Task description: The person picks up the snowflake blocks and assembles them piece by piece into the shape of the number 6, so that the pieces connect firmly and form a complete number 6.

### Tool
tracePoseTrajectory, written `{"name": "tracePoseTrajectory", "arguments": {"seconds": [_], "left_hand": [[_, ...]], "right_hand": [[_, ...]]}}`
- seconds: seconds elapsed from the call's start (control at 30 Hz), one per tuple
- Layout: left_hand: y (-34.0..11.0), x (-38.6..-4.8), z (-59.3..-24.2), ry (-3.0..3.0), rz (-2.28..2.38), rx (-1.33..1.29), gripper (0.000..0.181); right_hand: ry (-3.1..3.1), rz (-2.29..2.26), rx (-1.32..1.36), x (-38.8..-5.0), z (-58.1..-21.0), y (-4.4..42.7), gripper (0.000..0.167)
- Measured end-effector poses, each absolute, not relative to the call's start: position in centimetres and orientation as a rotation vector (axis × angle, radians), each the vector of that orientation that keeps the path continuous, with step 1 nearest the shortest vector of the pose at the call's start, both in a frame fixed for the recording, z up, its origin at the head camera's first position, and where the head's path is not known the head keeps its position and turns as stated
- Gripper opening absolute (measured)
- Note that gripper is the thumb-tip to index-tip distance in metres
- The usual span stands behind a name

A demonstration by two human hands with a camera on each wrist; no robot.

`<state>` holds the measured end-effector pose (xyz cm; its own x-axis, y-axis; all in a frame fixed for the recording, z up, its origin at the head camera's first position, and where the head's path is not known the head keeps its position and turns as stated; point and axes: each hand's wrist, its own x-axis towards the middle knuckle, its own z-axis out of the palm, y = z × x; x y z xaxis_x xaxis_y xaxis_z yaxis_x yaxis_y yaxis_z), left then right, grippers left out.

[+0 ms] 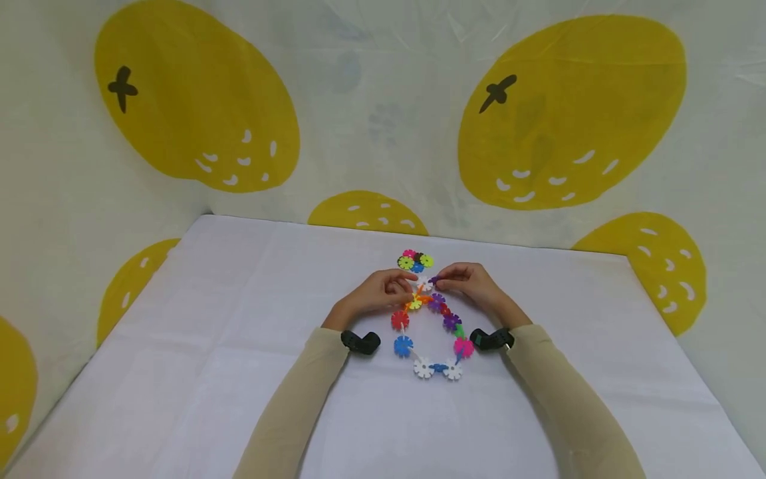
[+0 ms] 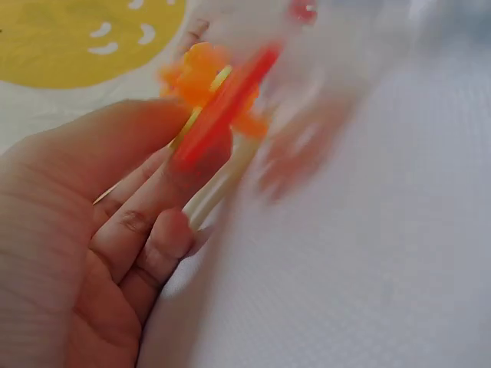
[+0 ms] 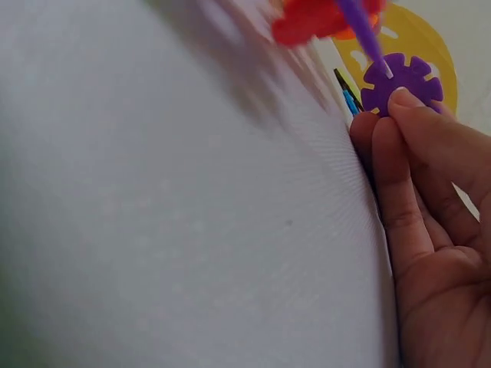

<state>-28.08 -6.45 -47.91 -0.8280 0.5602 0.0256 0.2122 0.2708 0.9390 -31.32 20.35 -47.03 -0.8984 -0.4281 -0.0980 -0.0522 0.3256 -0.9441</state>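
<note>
A loop of interlocking notched snowflake discs lies on the white table, with red (image 1: 399,320), blue (image 1: 403,346), white (image 1: 423,368) and pink (image 1: 463,347) discs among its links. At its far side my left hand (image 1: 381,291) pinches a yellow snowflake disc (image 1: 415,303) between thumb and finger; in the left wrist view a red disc (image 2: 226,107) partly covers it. My right hand (image 1: 473,285) pinches a purple snowflake disc (image 3: 399,83). This joins a white disc (image 1: 424,284) between the two hands, above the orange discs (image 1: 424,299).
Beyond the hands lies a small cluster of discs, with yellow (image 1: 406,263), pink (image 1: 409,253) and blue (image 1: 417,267) ones touching. A white cloth covers the table (image 1: 239,319). Behind it hangs a pale curtain (image 1: 383,120) printed with large yellow fruit.
</note>
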Motion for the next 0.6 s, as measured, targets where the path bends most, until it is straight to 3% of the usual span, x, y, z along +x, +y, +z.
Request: {"name": "tracePoseTrajectory", "arguments": {"seconds": [0.6], "left_hand": [[-6.4,-28.2,-47.9,2.284,1.496,0.715,0.029]], "right_hand": [[2.217,-1.507,-0.635,-30.7,-46.6,19.1,0.021]]}}
